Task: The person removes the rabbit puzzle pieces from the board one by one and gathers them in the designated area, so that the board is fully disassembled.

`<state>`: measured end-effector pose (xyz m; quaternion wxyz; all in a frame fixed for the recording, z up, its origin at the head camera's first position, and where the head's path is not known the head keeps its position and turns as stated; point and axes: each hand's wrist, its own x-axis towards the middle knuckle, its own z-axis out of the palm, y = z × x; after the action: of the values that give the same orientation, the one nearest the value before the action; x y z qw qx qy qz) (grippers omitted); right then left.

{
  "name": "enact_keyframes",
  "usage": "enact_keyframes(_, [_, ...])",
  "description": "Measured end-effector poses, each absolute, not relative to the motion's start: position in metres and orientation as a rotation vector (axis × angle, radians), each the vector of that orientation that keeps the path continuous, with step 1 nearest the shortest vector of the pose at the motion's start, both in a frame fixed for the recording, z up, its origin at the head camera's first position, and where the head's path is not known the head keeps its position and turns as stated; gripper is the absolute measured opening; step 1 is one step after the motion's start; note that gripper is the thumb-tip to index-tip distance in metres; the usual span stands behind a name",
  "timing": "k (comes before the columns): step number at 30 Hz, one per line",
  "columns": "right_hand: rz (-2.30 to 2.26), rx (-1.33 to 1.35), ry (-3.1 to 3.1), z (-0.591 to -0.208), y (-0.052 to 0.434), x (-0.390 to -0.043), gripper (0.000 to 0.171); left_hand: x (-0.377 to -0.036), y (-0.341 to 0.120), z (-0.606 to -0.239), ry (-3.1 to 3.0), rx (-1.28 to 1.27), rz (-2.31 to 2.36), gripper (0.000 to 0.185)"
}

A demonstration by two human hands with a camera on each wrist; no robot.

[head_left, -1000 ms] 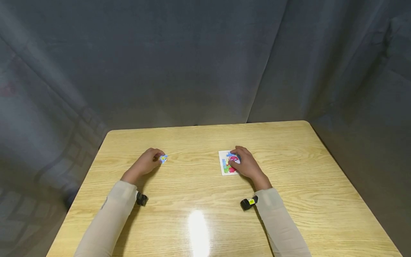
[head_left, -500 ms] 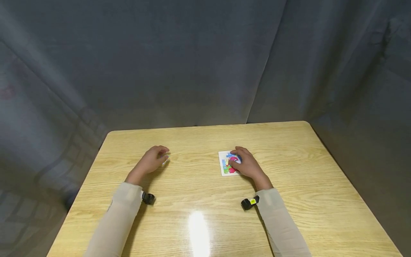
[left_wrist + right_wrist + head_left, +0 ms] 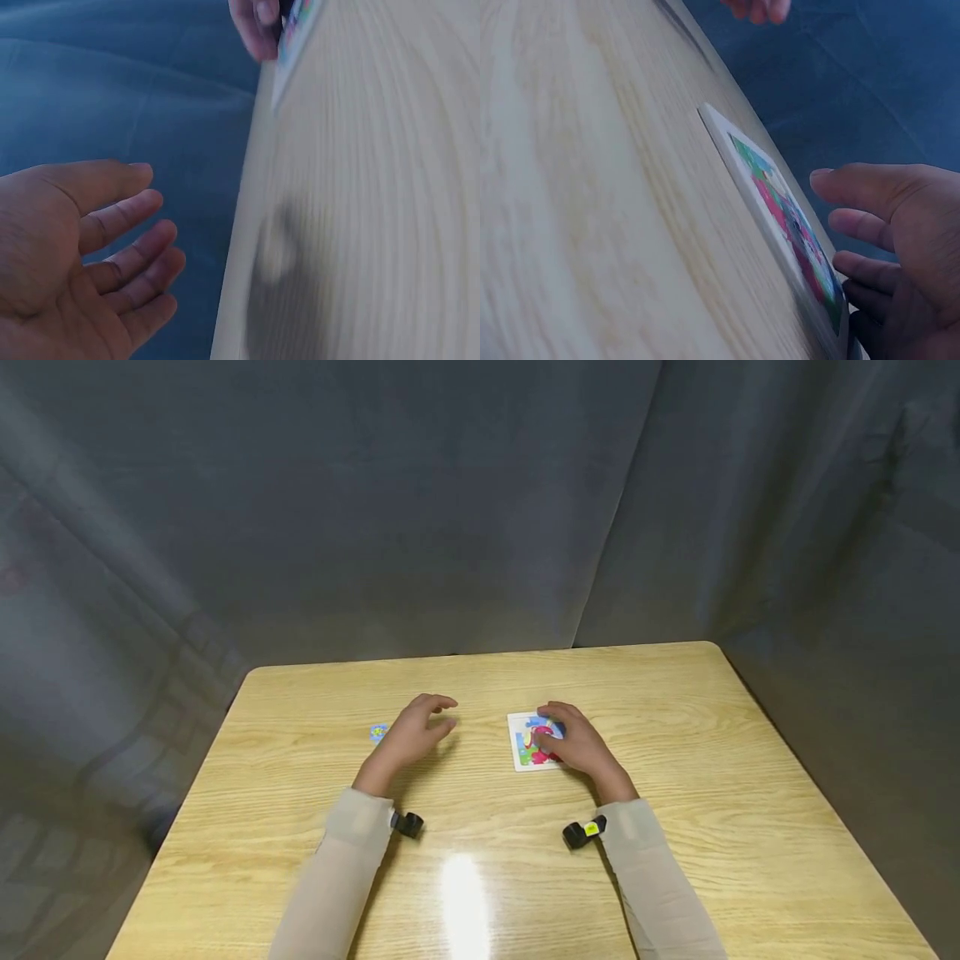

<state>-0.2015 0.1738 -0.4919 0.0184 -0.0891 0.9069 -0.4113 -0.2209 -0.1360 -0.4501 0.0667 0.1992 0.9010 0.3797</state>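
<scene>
A small square picture puzzle (image 3: pixel 531 753) in a white frame lies flat on the table, a pink figure on blue and green showing. My right hand (image 3: pixel 577 745) is over its right part, fingers loosely bent and thumb apart from them. In the right wrist view, the lower fingers (image 3: pixel 866 300) are right at the edge of the puzzle frame (image 3: pixel 742 172). My left hand (image 3: pixel 411 737) is above the table left of the puzzle, fingers relaxed and spread from the thumb, holding nothing. Behind it lies a small blue and yellow puzzle piece (image 3: pixel 377 732), partly hidden by the hand.
The wooden table (image 3: pixel 480 810) ends at a back edge against a dark grey curtain (image 3: pixel 420 510). Each sleeve carries a black wrist camera, the left one (image 3: pixel 409 825) and the right one (image 3: pixel 576 835). A bright light reflection (image 3: pixel 463 893) shows near the front.
My left hand has let go of the small puzzle piece, leaving it on the table, and has moved right toward the puzzle. The right hand has stayed in place.
</scene>
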Motion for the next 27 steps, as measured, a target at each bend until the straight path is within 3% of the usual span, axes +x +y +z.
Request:
enact_keyframes(12, [-1.227, -0.210, 2.863, -0.488, 0.180, -0.200, 0.052, -0.227, -0.067, -0.456, 2.662, 0.671, 1.173, 0.040])
enact_keyframes(27, [-1.129, -0.257, 2.836, -0.483, 0.188, -0.199, 0.058, -0.228, -0.021, -0.473, 2.673, 0.672, 0.995, 0.054])
